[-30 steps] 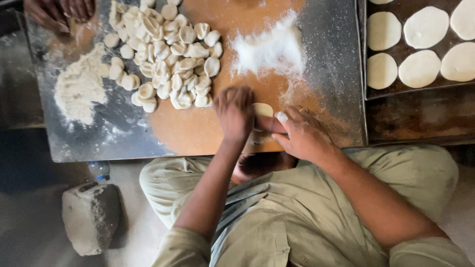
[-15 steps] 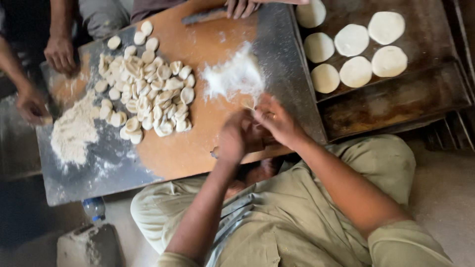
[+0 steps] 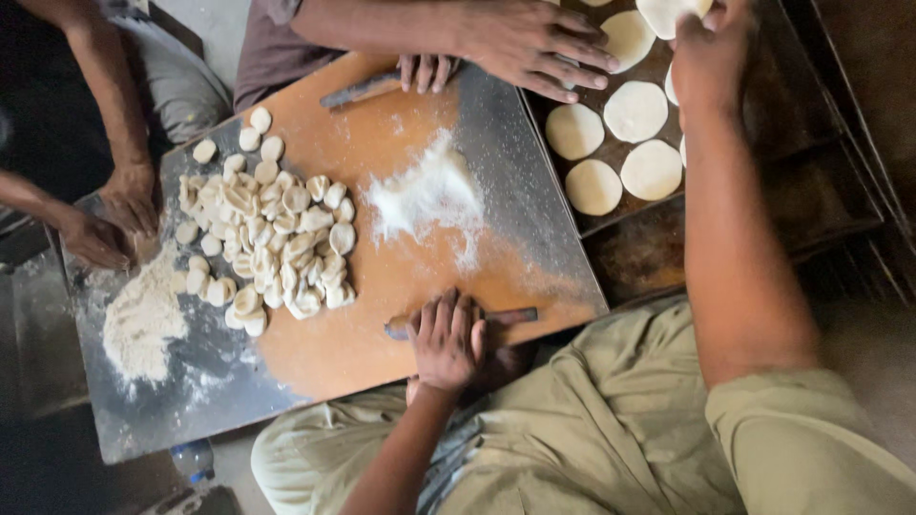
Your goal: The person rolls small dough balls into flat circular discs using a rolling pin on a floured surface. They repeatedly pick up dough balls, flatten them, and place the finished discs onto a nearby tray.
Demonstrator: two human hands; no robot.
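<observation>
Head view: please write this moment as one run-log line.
left hand: on rolling pin | right hand: at dough disc over tray

rolling pin (image 3: 504, 315): thin dark rod lying flat on the desk, near its close edge; the left hand (image 3: 447, 336) lies palm-down across it, its fingers (image 3: 448, 315) spread over the middle, so only the right end and a short stub on the left show.
dough disc (image 3: 673, 13): pale, flat, round piece at the top of the view, pinched under the fingers (image 3: 689, 21) of the right hand (image 3: 711, 48); only part of it shows past them.
other discs (image 3: 636, 111): four pale flat rounds just below and to the left of the right fingers, lying apart on the dark tray (image 3: 801, 124).
</observation>
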